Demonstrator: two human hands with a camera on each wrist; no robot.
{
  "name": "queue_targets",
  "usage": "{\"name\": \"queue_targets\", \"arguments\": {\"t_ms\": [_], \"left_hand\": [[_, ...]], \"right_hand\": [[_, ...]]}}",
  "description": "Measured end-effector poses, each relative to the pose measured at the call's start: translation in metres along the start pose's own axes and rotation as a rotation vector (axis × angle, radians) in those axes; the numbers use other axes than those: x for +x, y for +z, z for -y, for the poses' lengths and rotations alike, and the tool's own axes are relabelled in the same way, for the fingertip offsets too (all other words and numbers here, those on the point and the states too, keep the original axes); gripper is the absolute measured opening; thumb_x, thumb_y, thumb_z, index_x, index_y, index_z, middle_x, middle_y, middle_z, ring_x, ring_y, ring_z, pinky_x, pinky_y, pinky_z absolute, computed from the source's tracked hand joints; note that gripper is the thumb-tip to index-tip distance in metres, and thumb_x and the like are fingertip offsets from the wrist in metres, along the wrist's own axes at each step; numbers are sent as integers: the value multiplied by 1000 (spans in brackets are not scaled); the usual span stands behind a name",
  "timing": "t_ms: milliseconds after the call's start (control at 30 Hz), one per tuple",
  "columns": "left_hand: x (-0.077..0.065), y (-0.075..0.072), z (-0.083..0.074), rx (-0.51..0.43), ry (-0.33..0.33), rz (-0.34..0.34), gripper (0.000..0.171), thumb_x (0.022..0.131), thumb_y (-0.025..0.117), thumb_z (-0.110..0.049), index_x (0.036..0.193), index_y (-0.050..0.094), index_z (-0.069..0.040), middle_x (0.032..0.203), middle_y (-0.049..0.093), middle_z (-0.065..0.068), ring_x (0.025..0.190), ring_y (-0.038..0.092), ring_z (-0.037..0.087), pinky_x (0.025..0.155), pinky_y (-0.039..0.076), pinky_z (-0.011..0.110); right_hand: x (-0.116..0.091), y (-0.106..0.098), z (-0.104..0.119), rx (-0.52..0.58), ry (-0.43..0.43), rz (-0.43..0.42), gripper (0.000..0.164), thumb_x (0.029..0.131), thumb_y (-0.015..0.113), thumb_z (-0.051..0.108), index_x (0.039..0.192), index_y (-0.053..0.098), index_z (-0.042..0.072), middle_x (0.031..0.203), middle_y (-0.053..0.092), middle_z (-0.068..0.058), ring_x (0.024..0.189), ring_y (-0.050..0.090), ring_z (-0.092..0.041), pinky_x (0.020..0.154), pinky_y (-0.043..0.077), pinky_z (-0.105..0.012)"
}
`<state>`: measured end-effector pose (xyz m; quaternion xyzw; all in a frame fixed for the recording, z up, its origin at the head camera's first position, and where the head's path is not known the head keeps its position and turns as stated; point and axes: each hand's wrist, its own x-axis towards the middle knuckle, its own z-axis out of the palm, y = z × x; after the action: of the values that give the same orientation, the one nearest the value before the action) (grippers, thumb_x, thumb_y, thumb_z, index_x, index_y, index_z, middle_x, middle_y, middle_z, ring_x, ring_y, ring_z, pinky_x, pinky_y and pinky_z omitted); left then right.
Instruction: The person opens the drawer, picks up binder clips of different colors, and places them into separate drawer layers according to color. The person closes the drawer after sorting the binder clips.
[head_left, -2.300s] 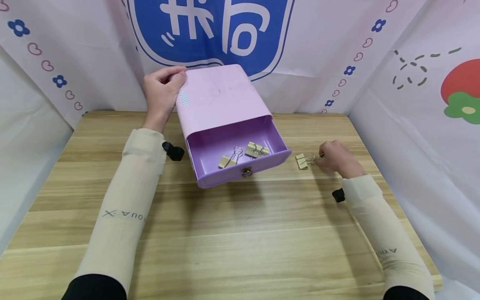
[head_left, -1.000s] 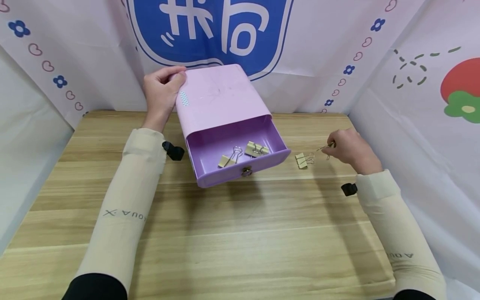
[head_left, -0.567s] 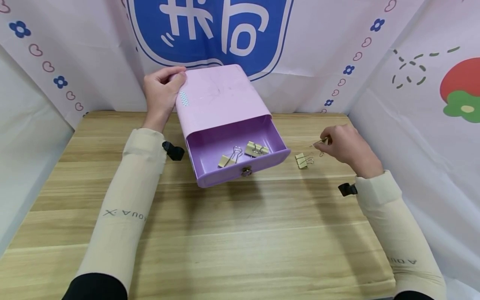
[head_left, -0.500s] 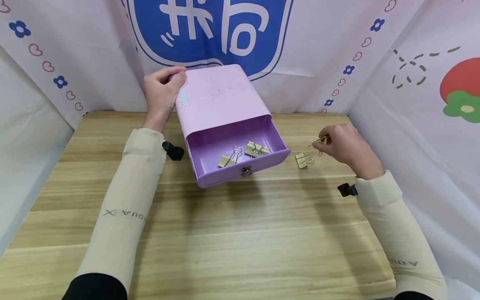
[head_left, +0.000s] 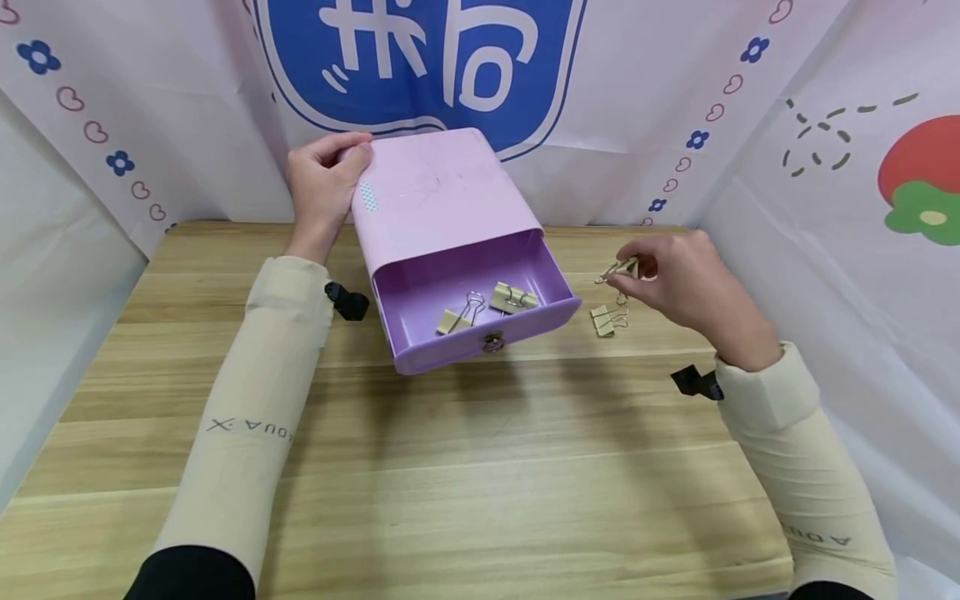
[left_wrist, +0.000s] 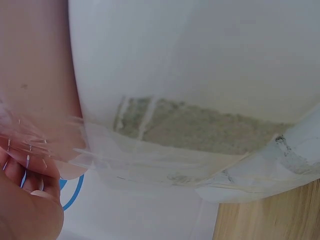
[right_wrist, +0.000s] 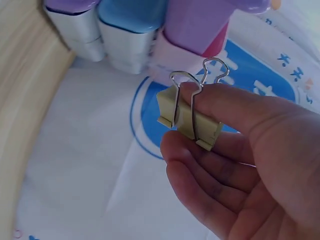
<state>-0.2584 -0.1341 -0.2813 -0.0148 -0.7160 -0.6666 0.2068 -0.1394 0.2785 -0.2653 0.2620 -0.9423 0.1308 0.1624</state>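
Note:
My left hand (head_left: 324,192) grips the back left corner of a pink storage box (head_left: 450,192). The box's purple drawer (head_left: 420,354) is pulled out and holds two gold binder clips, a left one (head_left: 453,323) and a right one (head_left: 513,298). Between thumb and fingers, my right hand (head_left: 686,283) pinches another binder clip (head_left: 624,268) in the air to the right of the drawer. In the right wrist view this binder clip (right_wrist: 185,112) shows both wire handles up. One more binder clip (head_left: 601,322) lies on the table just below the right hand's fingers.
The right wrist view shows more drawers beside the open one, among them a blue drawer (right_wrist: 131,16). Wooden table (head_left: 480,500) lies below. A printed white curtain (head_left: 607,108) closes off the back. A pale blurred surface (left_wrist: 200,60) fills much of the left wrist view.
My right hand has lifted a binder clip from the table and moved it up, then left towards the drawer. My left hand, the box and the other clips stay put.

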Motion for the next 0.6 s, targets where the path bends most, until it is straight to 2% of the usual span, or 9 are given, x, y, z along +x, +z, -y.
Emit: {"name": "queue_targets", "arguments": {"t_ms": [300, 600], "left_hand": [[2, -1, 2, -5, -8, 1, 25, 96, 75, -18, 115, 81, -4, 97, 73, -9, 91, 58, 10, 78, 45, 24], [9, -1, 11, 7, -10, -3, 24, 95, 76, -20, 114, 82, -7, 99, 74, -8, 92, 59, 10, 79, 46, 24]], "right_hand": [[9, -20, 27, 72, -33, -38, 19, 86, 87, 10, 102, 81, 1, 89, 80, -13, 74, 74, -23, 71, 64, -44], [23, -22, 47, 98, -89, -50, 18, 87, 85, 9, 102, 80, 1, 90, 80, -12, 76, 74, -24, 75, 63, -44]]}}
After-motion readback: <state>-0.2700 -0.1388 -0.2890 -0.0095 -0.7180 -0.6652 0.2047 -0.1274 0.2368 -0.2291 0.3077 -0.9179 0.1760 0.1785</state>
